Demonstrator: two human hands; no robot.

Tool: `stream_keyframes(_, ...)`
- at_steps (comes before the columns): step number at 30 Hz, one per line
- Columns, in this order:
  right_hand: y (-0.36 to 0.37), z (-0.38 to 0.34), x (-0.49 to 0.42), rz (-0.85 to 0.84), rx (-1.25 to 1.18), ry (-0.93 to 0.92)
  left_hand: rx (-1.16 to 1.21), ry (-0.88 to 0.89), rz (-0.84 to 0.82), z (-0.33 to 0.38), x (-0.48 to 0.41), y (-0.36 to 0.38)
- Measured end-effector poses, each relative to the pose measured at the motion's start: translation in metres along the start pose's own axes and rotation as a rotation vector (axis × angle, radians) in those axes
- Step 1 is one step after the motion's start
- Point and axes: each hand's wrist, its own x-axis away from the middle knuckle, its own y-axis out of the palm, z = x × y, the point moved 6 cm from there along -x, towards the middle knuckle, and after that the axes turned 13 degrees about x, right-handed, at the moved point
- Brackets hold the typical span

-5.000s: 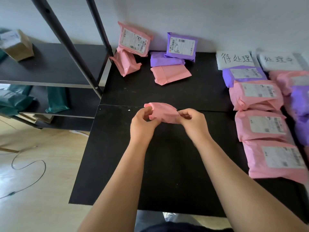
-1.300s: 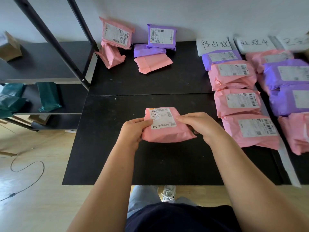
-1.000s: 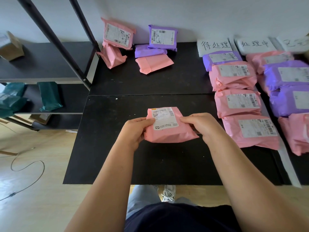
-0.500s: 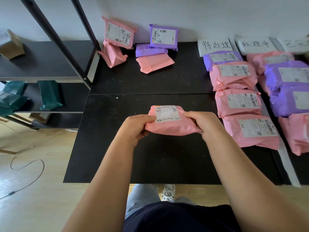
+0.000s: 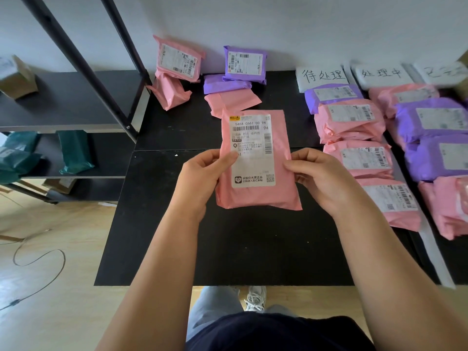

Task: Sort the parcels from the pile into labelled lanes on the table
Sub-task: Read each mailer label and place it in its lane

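Risk lies mostly in the reading. You hold the pink parcel (image 5: 255,198) in the air over the middle of the tabletop (image 5: 228,249), label side to you. Your left hand (image 5: 200,178) and right hand (image 5: 321,181) each pinch a side edge between thumb and fingers. If you read it too quickly, it can go to the wrong lane, and the thin bag may slip if one hand lets go. Its label (image 5: 253,148) reads "548A G661-00 94" above a barcode. The first lane card (image 5: 323,75) reads "待处理" and the second card (image 5: 381,73) reads "处理中". The third card (image 5: 440,72) is too blurred to read.
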Motion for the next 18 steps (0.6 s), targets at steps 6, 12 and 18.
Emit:
stream_keyframes(6, -0.005, -0.015, 0.007, -0.14, -0.058, -0.095, 0.054, 0.07, -0.017, 0.018, 0.009, 0.005)
stream_keyframes(12, -0.007, -0.016, 0.008, -0.164, -0.054, -0.12, 0.073, 0.093, -0.03, 0.024, 0.007, 0.003)
stream_keyframes(18, -0.008, -0.019, 0.01, -0.154, -0.009, -0.126, 0.061, 0.104, -0.024, 0.023, 0.006, 0.007)
